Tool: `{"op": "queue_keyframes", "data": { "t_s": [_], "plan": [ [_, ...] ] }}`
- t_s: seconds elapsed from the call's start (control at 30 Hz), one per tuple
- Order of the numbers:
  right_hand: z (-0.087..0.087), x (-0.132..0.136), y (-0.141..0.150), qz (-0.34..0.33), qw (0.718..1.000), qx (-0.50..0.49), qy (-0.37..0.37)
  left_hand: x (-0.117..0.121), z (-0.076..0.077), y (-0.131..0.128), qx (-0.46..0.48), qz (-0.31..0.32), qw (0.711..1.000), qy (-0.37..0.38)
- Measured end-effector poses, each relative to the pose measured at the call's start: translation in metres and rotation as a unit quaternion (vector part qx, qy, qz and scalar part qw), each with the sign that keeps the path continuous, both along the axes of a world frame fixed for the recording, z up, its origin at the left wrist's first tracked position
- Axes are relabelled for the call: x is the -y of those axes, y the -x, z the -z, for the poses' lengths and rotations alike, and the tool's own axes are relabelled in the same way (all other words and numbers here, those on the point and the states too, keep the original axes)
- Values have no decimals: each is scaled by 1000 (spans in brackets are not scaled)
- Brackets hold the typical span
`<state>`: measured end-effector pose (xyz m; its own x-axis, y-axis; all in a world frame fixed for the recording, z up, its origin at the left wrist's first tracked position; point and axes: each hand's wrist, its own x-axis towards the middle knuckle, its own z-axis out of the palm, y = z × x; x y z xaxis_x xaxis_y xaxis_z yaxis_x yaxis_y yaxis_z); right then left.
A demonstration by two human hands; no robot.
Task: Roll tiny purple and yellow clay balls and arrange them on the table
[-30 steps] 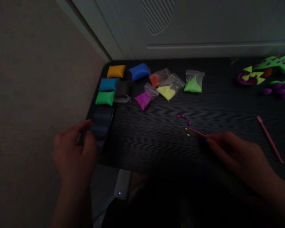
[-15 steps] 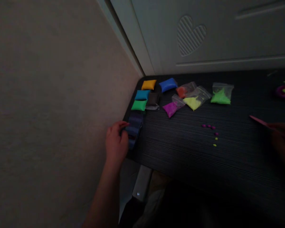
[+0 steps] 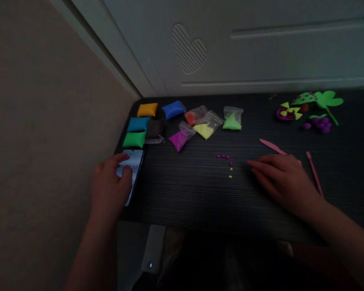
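A phone (image 3: 135,169) with a lit screen lies at the left end of the dark table. My left hand (image 3: 111,180) is over its left side, index finger and thumb apart at the screen, holding nothing. My right hand (image 3: 285,180) rests on the table with its fingers stretched to the left and nothing visible in them. Just behind it lies a pink clay knife (image 3: 273,145), its handle partly hidden by the hand. A thin pink clay tool (image 3: 314,173) lies to the right. Left of my right fingertips are small purple clay balls (image 3: 223,156) and yellow bits (image 3: 231,173).
Clay packets, including orange (image 3: 147,110), blue (image 3: 174,110) and green (image 3: 134,139) ones, lie at the back left. Opened bags (image 3: 233,118) are farther right. Clay figures (image 3: 320,121) stand at the back right. A white door (image 3: 261,56) and a wall (image 3: 48,121) border the table.
The phone screen has lit up under my left hand. My right hand has let go of the pink knife, which now lies on the table. The view has shifted right.
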<state>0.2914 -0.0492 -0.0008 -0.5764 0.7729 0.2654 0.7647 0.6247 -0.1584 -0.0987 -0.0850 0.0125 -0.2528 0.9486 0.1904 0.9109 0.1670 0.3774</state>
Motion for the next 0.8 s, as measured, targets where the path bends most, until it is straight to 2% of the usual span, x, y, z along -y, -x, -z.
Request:
{"op": "queue_keyframes", "data": {
  "t_s": [0.07, 0.1, 0.13, 0.2, 0.23, 0.3, 0.37, 0.53, 0.67, 0.8],
  "plan": [
    [1, -1, 13, -35, 998, 2, 45, 0, -3, -21, -69, -35, 997, -3],
    [1, -2, 20, -42, 997, 6, 56, 0, -4, -35, -72, -16, 997, -11],
    [2, -4, 25, -52, 997, 11, 62, 0, -4, -51, -65, 23, 997, -25],
    [4, -6, 32, -64, 996, 18, 55, -1, -2, -86, -34, 147, 988, -17],
    [6, -7, 35, -68, 996, 19, 48, -2, -1, -103, -15, 204, 979, 10],
    [9, -7, 36, -66, 997, 17, 38, -5, 1, -133, 7, 279, 959, 45],
    [11, -6, 35, -61, 997, 8, 40, -8, 3, -154, 14, 319, 945, 67],
    [13, -5, 28, -50, 996, -25, 65, -17, 6, -170, -2, 344, 932, 111],
    [13, -8, 21, -36, 996, -34, 75, -19, 10, -171, 10, 347, 932, 110],
    [13, -6, 16, -50, 995, -21, 85, -19, 12, -175, 18, 358, 928, 101]
  ]
}}
